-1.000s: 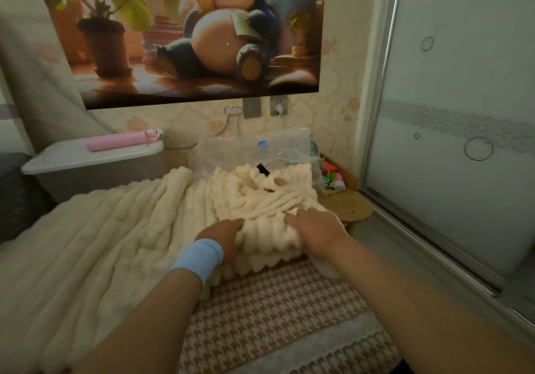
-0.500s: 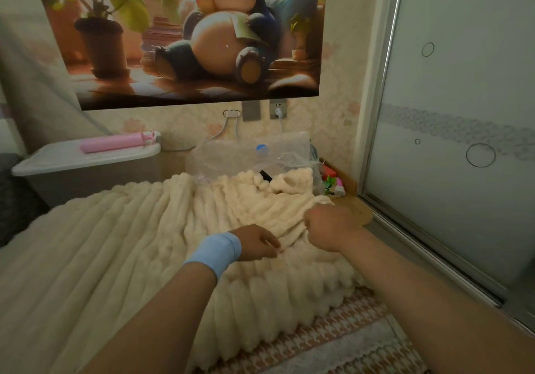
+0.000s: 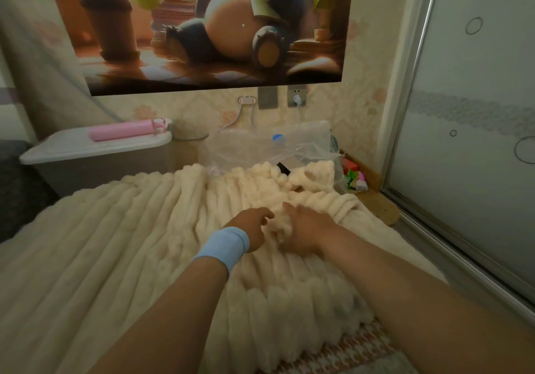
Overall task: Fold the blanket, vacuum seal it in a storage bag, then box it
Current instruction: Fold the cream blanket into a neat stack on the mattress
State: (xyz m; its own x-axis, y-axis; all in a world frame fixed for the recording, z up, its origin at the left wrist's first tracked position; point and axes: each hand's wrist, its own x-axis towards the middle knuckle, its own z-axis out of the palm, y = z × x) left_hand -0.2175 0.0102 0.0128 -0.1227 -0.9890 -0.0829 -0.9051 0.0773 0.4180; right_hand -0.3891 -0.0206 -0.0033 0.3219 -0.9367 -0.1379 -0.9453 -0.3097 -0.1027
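Across the middle and lower left of the frame, a cream ribbed blanket [image 3: 121,243] was seen spread over a bed, its far end crumpled toward the upper centre. At the centre, a raised bunch of the plush was held between both hands. The left hand [image 3: 251,230], with a light blue wristband [image 3: 223,246] on its wrist, was placed on the left of the bunch, its fingers curled into the pile with one finger reaching toward the right. The right hand [image 3: 304,233] was set against the bunch's right side, the thumb stretched upward and the remaining fingers tucked beneath the fabric, so their exact lie could not be told. Just beyond the blanket's far edge, at upper centre, a clear storage bag [image 3: 260,150] with a blue valve [image 3: 277,137] was lying crumpled against the wall. At the upper left, a grey storage box [image 3: 95,168] with a white lid was seen, and a pink hand pump [image 3: 127,129] was laid on that lid. Above, a cartoon poster [image 3: 202,40] was hung on the wall. At the lower right, a strip of patterned bedsheet [image 3: 350,353] was left uncovered.
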